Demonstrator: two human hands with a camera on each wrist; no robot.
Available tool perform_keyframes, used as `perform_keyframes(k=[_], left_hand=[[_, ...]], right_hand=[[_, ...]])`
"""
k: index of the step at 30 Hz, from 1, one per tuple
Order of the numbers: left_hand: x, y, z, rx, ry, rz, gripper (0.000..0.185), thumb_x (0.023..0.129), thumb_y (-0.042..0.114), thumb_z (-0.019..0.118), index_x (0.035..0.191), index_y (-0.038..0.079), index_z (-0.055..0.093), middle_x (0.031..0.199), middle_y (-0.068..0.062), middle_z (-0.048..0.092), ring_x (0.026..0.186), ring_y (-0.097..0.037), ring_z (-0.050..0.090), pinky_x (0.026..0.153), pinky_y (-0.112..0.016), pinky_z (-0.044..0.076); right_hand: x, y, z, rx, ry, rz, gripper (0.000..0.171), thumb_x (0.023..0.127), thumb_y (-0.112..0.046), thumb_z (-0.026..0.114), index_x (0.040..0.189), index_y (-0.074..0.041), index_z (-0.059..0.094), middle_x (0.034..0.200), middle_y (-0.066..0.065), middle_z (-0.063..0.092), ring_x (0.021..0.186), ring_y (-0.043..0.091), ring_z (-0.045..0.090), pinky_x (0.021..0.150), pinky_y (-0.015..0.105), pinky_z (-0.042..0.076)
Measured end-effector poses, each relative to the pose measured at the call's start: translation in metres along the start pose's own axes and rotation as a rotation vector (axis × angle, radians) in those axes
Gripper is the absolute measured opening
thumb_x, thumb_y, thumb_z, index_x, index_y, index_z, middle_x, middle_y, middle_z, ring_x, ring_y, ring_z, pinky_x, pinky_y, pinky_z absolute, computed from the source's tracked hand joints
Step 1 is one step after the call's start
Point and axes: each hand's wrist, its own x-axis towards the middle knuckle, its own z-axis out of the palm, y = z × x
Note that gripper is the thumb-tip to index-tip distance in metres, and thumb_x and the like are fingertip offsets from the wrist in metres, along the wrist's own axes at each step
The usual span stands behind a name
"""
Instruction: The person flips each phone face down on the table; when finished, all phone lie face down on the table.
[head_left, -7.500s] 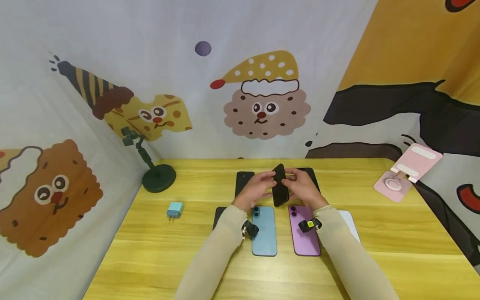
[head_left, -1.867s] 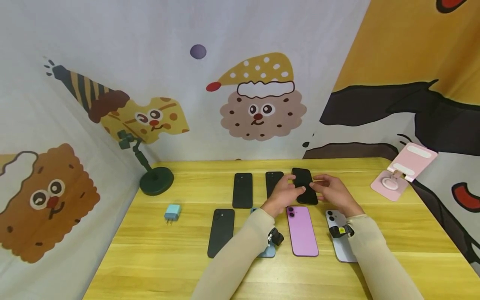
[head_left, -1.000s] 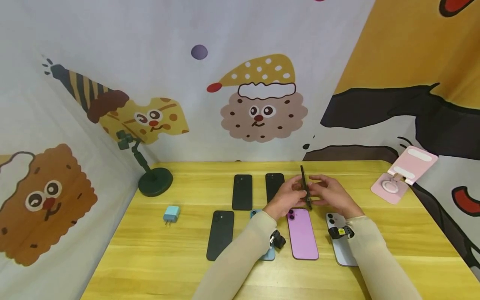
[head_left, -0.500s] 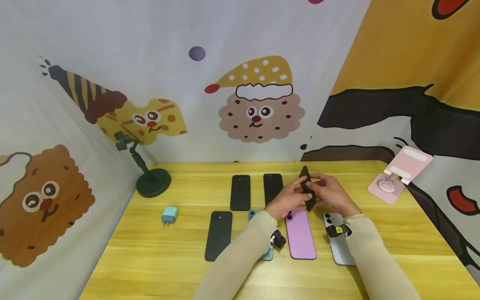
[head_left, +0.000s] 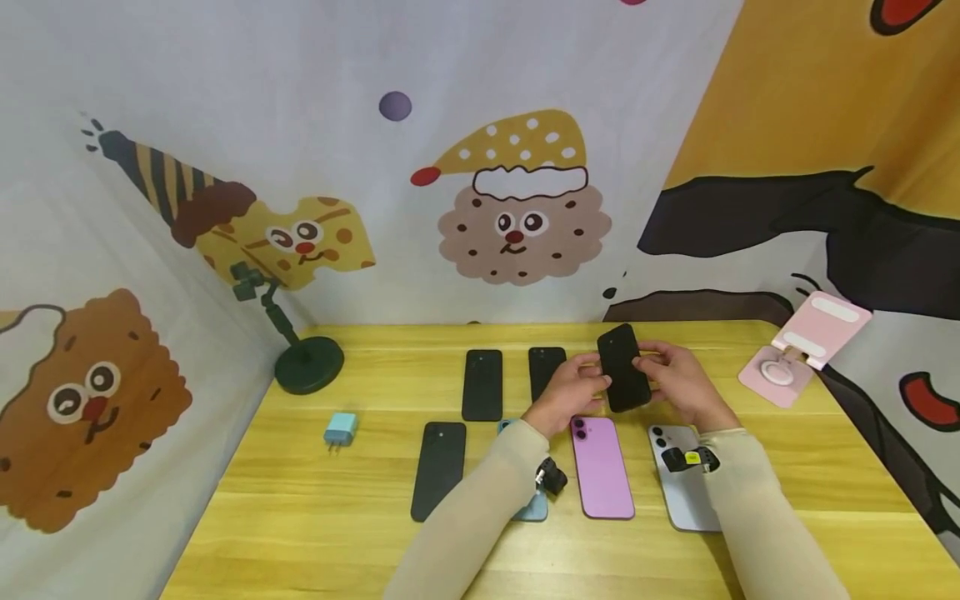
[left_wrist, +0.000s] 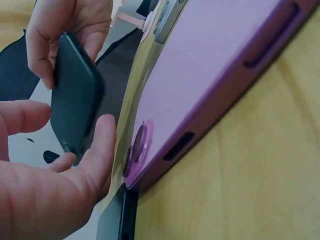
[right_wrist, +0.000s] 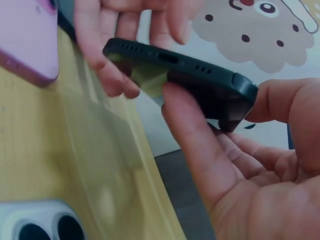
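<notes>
Gripping one black phone between them, left hand and right hand hover above the purple phone (lying flat on the bench).

The head camera looked forward and down from above the surface, seeing all of it. Each wrist camera sat very near, low over the wood, facing the black phone. All three views shared this phone and the purple phone.

black phone: matt, smooth | purple phone: satin | table: glossy wood grain
</notes>
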Motion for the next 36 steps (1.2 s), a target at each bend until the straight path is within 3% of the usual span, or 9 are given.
perform_keyframes(k=[3, 7, 11, 15, 20, 25, 28, 36], left_hand=[[0.002, -0.002, 0.0, -0.043, -0.027, -0.014, 0.052, 0.1, 0.008, 0.072, 0.149, 0.013, 0.055, 0.129, -0.009, 0.066, 0.109, -0.026, 0.073, 0.095, -0.05, 0.063], [0.003, -0.005, -0.001, -0.103, -0.083, -0.031, 0.056, 0.102, 0.004, 0.068, 0.154, 0.013, 0.049, 0.128, -0.012, 0.065, 0.113, -0.032, 0.073, 0.095, -0.056, 0.061], [0.002, -0.007, -0.002, -0.119, -0.084, -0.008, 0.06, 0.1, -0.002, 0.067, 0.155, 0.012, 0.049, 0.123, -0.012, 0.063, 0.109, -0.035, 0.074, 0.094, -0.057, 0.061], [0.003, -0.006, -0.005, -0.079, -0.061, 0.028, 0.063, 0.097, -0.007, 0.068, 0.154, 0.015, 0.052, 0.117, -0.011, 0.063, 0.1, -0.03, 0.074, 0.091, -0.052, 0.064], [0.004, -0.005, -0.007, -0.003, -0.009, 0.032, 0.066, 0.096, -0.008, 0.07, 0.153, 0.021, 0.055, 0.109, -0.009, 0.063, 0.091, -0.024, 0.071, 0.086, -0.045, 0.066], [0.004, -0.005, -0.006, 0.087, 0.047, 0.027, 0.063, 0.095, -0.008, 0.072, 0.152, 0.011, 0.056, 0.109, -0.01, 0.067, 0.094, -0.024, 0.073, 0.089, -0.042, 0.065], [0.004, -0.005, -0.005, 0.168, 0.092, 0.03, 0.057, 0.094, -0.007, 0.073, 0.148, 0.004, 0.06, 0.111, -0.009, 0.071, 0.098, -0.021, 0.073, 0.09, -0.039, 0.064], [0.003, -0.005, 0.002, 0.421, 0.131, 0.057, 0.052, 0.093, 0.003, 0.077, 0.144, 0.007, 0.066, 0.119, -0.007, 0.076, 0.105, -0.016, 0.072, 0.087, -0.032, 0.062]], right_hand=[[-0.002, 0.001, -0.002, 0.042, 0.005, -0.012, 0.056, 0.111, -0.02, 0.054, 0.158, 0.005, 0.037, 0.141, 0.032, 0.058, 0.097, 0.01, 0.072, 0.075, 0.038, 0.067], [-0.004, 0.003, -0.003, 0.102, -0.005, -0.008, 0.056, 0.11, -0.021, 0.055, 0.157, 0.005, 0.038, 0.125, 0.009, 0.067, 0.097, 0.009, 0.073, 0.076, 0.036, 0.067], [-0.005, 0.005, -0.003, 0.135, -0.007, -0.007, 0.057, 0.111, -0.022, 0.055, 0.159, 0.004, 0.037, 0.113, -0.004, 0.068, 0.095, 0.01, 0.073, 0.076, 0.035, 0.066], [-0.004, 0.006, -0.005, 0.115, -0.01, -0.011, 0.06, 0.112, -0.024, 0.055, 0.161, 0.003, 0.036, 0.112, -0.002, 0.067, 0.093, 0.01, 0.074, 0.077, 0.033, 0.066], [0.0, 0.009, -0.008, 0.03, -0.027, 0.015, 0.063, 0.11, -0.027, 0.059, 0.162, 0.0, 0.037, 0.118, 0.013, 0.065, 0.093, 0.012, 0.074, 0.077, 0.032, 0.066], [0.006, 0.015, -0.01, -0.042, -0.051, 0.069, 0.063, 0.11, -0.025, 0.058, 0.164, -0.002, 0.035, 0.135, 0.029, 0.06, 0.098, 0.018, 0.073, 0.078, 0.036, 0.066], [0.009, 0.017, -0.011, -0.081, -0.054, 0.089, 0.063, 0.11, -0.025, 0.058, 0.164, -0.003, 0.035, 0.141, 0.031, 0.059, 0.098, 0.02, 0.074, 0.078, 0.037, 0.066], [0.011, 0.02, -0.013, -0.136, -0.068, 0.126, 0.059, 0.108, -0.014, 0.058, 0.161, 0.003, 0.037, 0.116, 0.02, 0.067, 0.088, 0.023, 0.066, 0.072, 0.037, 0.065]])
